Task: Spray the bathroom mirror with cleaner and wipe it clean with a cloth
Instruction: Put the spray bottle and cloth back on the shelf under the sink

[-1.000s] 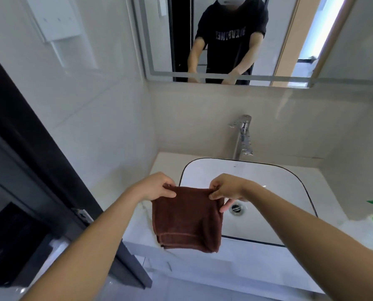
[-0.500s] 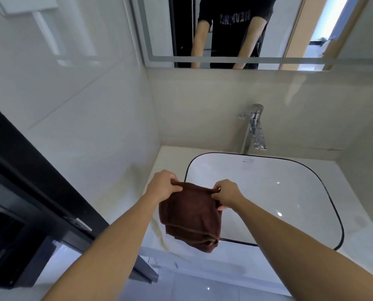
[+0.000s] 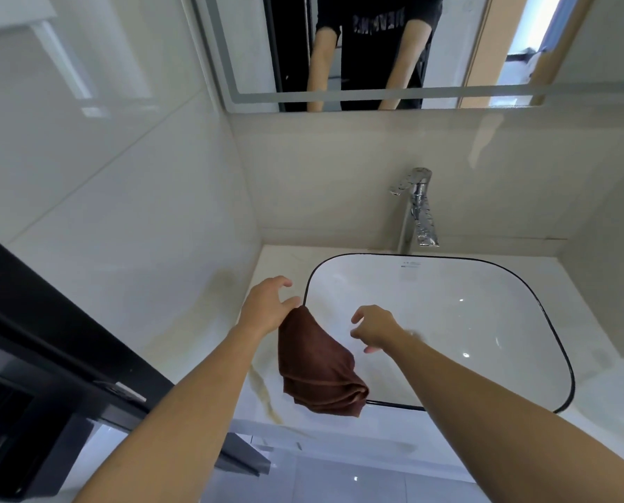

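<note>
Brown terry, folded and bunched, is the cloth [image 3: 317, 364], and it hangs from the left hand [image 3: 267, 308] over the near-left corner of the sink [image 3: 484, 321]. That hand pinches only the top corner between thumb and palm, with the fingers spread above it, so the hold looks light. The cloth's lower folds dangle in front of the sink's black rim; whether they touch the counter [image 3: 281, 255] I cannot tell.

Just right of the cloth, the right hand [image 3: 374, 328] is empty, fingers apart and curled loosely, hovering over the basin and touching nothing. Behind it the tap [image 3: 417, 208] stands at the back edge of the sink. Above, only the bottom strip of the mirror [image 3: 256, 41] shows, reflecting 2 forearms and a dark shirt.

As for progress, I judge the task barely begun. No spray bottle is in view, and the visible strip of glass shows no droplets, streaks or foam, though it is too narrow to be sure. The cloth is in hand, but nowhere near the glass. Both of the 2 main steps, spraying and wiping, appear left to do, and the free right hand seems the likely one to fetch the cleaner.
</note>
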### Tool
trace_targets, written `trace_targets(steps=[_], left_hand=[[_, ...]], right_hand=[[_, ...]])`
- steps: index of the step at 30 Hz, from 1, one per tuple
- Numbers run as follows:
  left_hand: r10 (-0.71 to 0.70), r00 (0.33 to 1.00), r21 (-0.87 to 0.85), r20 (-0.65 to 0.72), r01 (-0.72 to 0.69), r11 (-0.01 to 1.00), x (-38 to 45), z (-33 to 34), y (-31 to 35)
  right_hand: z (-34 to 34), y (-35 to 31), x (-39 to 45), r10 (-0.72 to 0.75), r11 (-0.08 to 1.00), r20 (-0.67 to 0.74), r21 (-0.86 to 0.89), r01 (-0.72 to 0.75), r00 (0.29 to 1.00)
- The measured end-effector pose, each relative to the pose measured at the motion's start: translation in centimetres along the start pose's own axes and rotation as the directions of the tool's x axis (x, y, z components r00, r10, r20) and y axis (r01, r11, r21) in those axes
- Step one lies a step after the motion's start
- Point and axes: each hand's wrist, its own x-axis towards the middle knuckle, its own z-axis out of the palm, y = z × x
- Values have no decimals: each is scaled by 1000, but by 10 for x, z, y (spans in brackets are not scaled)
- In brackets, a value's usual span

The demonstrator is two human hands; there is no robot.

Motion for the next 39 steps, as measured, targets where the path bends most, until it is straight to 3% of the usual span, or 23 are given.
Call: trace_targets(steps=[13, 21, 26, 31, 39], left_hand=[[137, 990, 41, -43, -135, 990, 18, -20, 66], [241, 962, 10, -128, -241, 970, 45, -40, 163], [363, 925, -166, -114, -378, 911, 38, -8, 269], [483, 876, -307, 2, -459, 834, 6, 44, 365], [568, 810, -389, 146, -481, 786, -30, 105, 455]], right_hand=[[-71, -36, -17, -143, 990, -280, -48, 135, 949], [-153, -39, -75, -171, 983, -506, -25, 183, 846], [-224, 8, -138, -76, 993, -704, 12, 118, 707], [-271, 80, -198, 88, 995, -805, 100, -11, 587], [-293, 174, -239, 269, 962, -824, 252, -102, 499]])
